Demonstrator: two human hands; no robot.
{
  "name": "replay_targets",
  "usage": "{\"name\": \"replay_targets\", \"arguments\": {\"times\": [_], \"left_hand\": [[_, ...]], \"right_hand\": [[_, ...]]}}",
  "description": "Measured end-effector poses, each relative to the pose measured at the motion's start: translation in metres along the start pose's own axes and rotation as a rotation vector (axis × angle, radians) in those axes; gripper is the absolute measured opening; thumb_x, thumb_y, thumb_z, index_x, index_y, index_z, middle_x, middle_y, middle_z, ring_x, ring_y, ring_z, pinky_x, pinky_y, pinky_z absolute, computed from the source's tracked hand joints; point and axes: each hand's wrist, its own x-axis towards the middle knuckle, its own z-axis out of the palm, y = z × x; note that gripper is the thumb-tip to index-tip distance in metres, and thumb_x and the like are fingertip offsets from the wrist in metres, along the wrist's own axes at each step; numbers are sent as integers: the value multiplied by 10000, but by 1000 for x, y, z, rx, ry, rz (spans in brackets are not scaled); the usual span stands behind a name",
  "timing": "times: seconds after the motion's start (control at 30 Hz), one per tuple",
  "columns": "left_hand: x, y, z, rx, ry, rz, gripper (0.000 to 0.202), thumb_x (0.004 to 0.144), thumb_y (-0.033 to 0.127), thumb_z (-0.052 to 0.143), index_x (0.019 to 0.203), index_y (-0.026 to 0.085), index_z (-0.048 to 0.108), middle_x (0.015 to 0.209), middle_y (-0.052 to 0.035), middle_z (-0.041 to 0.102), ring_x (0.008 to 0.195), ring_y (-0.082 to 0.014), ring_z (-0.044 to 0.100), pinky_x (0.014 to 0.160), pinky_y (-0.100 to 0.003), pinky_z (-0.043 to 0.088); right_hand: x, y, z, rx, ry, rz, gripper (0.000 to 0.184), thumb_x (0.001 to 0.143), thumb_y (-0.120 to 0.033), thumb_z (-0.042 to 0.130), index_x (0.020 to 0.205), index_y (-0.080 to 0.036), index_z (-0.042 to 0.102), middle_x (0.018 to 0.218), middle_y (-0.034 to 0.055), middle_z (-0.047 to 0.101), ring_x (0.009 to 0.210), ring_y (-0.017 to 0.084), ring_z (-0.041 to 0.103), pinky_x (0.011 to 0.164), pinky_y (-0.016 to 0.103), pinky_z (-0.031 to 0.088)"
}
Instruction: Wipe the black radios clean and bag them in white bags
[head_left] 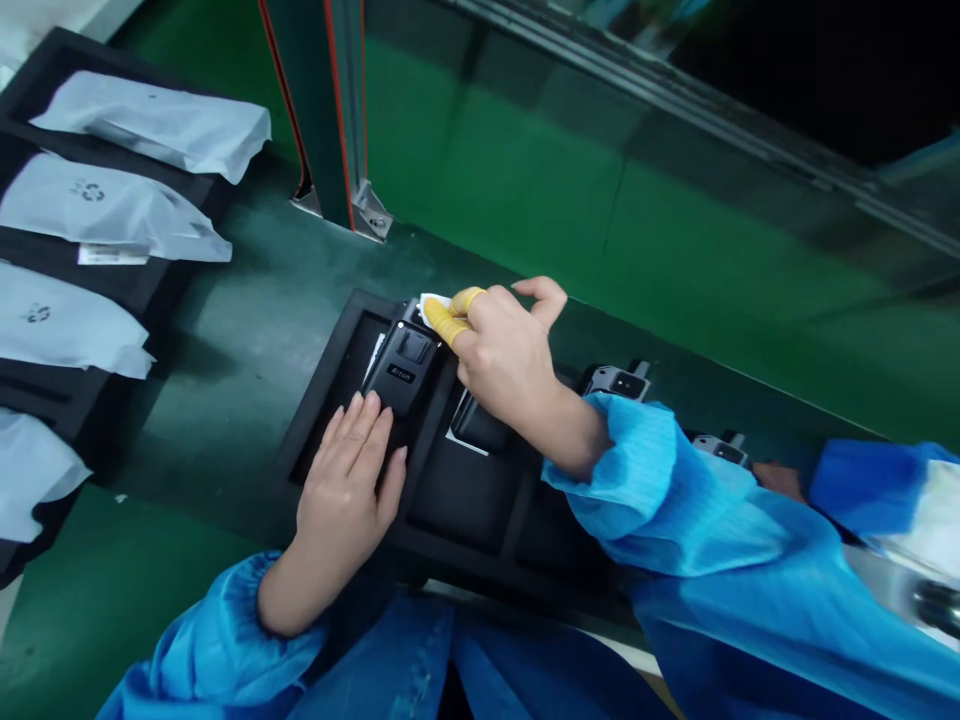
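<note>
A black handheld device (400,372) marked "Riton" lies in a compartment of the black foam tray (319,400). My left hand (346,480) rests with its fingers stretched out on the device's near end. Yellow finger covers sit on two fingers of my right hand (506,350), which pinches a small white wipe (429,303) against the device's far end. Another black device (480,425) lies in the neighbouring compartment, partly hidden under my right wrist, with a white edge showing beneath it.
On the left, several white plastic bags (112,205) lie across a black foam tray (180,275). A post (330,110) with red edges stands on the green tabletop (487,170). More devices (619,382) and a blue-and-white bundle (874,490) are to the right.
</note>
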Motion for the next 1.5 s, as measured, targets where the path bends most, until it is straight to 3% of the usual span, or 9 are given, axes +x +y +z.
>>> {"name": "replay_targets", "arguments": {"times": [0.27, 0.43, 0.53, 0.67, 0.83, 0.93, 1.07, 1.23, 1.5], "left_hand": [[-5, -4, 7, -34, 46, -19, 506, 905, 186, 558, 1404, 171, 476, 1322, -164, 622, 1250, -300, 576, 1072, -491, 460], [-5, -7, 8, 4, 74, 19, 427, 909, 192, 552, 1333, 139, 545, 1302, -193, 627, 1216, -308, 602, 1031, -480, 495], [-3, -8, 8, 21, 85, 34, 376, 910, 195, 551, 1274, 105, 585, 1271, -215, 641, 1210, -318, 604, 1017, -473, 508], [-2, -12, 7, 9, 74, 31, 376, 914, 227, 550, 1273, 123, 595, 1289, -202, 632, 1241, -321, 579, 1035, -498, 491], [0, -12, 2, 13, 58, 34, 375, 898, 251, 571, 1238, 101, 627, 1280, -226, 628, 1217, -351, 593, 1001, -519, 512], [4, -11, -1, 4, 48, 21, 410, 886, 267, 591, 1261, 102, 620, 1304, -227, 610, 1220, -367, 587, 1002, -532, 510], [6, -10, -3, 4, 62, 58, 377, 875, 251, 604, 1222, 111, 650, 1273, -212, 636, 1217, -364, 589, 1021, -528, 499], [5, -7, 0, 30, 47, 42, 379, 880, 243, 593, 1244, 144, 633, 1306, -175, 628, 1281, -334, 542, 1062, -497, 476], [-1, -6, 6, -5, 10, 9, 346, 926, 255, 519, 1246, 160, 612, 1289, -154, 647, 1271, -292, 559, 1043, -484, 494]], "right_hand": [[-33, -25, 5, -26, 46, 76, 352, 908, -69, 401, 797, -191, 712, 833, 36, 609, 846, 156, 465, 878, 412, 163], [-60, -33, -20, 119, -90, 14, 270, 821, -41, 496, 751, -192, 709, 885, 34, 646, 852, 153, 503, 850, 394, 179], [-94, -21, -41, 170, -48, -3, 277, 753, 0, 510, 741, -195, 706, 883, 23, 667, 837, 142, 538, 832, 381, 202], [-147, 18, -69, 129, 116, 186, 338, 742, 4, 479, 816, -220, 720, 884, 26, 693, 846, 157, 591, 816, 385, 255], [-220, 69, -106, -9, 311, 549, 227, 825, -162, 526, 860, -222, 742, 845, 69, 696, 829, 218, 632, 748, 390, 333], [-261, 81, -120, -26, 356, 750, 232, 863, -251, 531, 926, -216, 751, 860, 89, 680, 826, 228, 629, 751, 397, 382], [-289, 82, -114, -9, 306, 869, 275, 879, -289, 492, 983, -258, 745, 877, 73, 664, 829, 223, 610, 771, 403, 391], [-265, 79, -99, 73, 275, 747, 277, 856, -237, 483, 922, -258, 751, 863, 65, 668, 828, 212, 604, 751, 386, 357], [-133, 40, -65, 199, 122, 234, 334, 857, -147, 444, 932, -280, 742, 869, 54, 668, 841, 203, 562, 828, 440, 289]]}}
